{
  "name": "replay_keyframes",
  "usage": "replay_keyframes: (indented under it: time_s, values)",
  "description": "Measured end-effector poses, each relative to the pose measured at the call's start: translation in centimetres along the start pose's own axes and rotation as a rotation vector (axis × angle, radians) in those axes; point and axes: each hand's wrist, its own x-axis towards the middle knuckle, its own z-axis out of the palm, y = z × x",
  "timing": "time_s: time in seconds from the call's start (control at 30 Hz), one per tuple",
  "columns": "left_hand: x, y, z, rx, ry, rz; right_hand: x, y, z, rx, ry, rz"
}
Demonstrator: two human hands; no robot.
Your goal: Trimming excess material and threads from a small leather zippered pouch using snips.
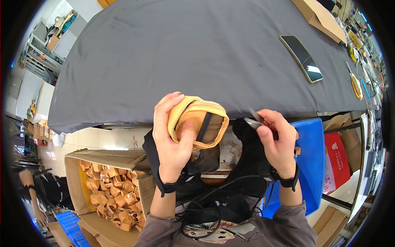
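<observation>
My left hand [168, 138] is closed around a small tan zip pouch [198, 119], thumb pressed inside it and fingers along its outer side. The pouch is unzipped, its zipper teeth curving round the rim, and a dark mesh pocket with a black band shows inside. To the right, my right hand [280, 142] grips a pair of thread snips [254, 122] with metal blades and a red part by the fingers. The blades point left toward the pouch, apart from it, and look slightly blurred. Both hands are above my lap at the table's near edge.
A dark grey cloth covers the table [164, 53]; a phone [302, 59] lies on it at right. At lower left stands a cardboard box [109, 154] full of tan pouches. A blue bin [310, 164] is at my right. Black cables [201, 206] cross my lap. Another person [45, 185] is far left.
</observation>
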Motion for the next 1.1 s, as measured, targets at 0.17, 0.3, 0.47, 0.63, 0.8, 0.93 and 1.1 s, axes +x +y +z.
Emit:
replay_keyframes:
  time_s: [0.17, 0.3, 0.47, 0.63, 0.8, 0.93, 1.1]
  values:
    - [-0.3, -0.6, -0.4, -0.007, 0.013, -0.021, -0.9, -0.8, 2.4, 0.468, -0.163, 0.358]
    - [-0.4, 0.9, -1.2, 0.182, -0.004, -0.013, -0.1, -3.0, 4.4, 0.527, -0.172, 0.436]
    - [-1.6, 2.3, -0.9, 0.399, -0.016, -0.080, 0.2, -3.5, 6.4, 0.532, -0.022, 0.480]
    - [-4.7, 2.1, -0.2, 0.051, 0.034, -0.178, 1.5, -5.1, 6.8, 0.558, 0.132, 0.317]
    - [-4.8, 1.0, -0.1, 0.017, -0.032, -0.279, 2.2, -3.8, 7.6, 0.484, 0.072, 0.080]
    - [-4.0, 2.4, -1.9, 0.048, -0.110, -0.368, 2.1, -3.0, 6.4, 0.695, -0.062, 0.235]
    - [-1.5, 3.5, -3.5, 0.251, -0.110, -0.162, 4.1, -2.3, 5.2, 0.462, -0.231, -0.063]
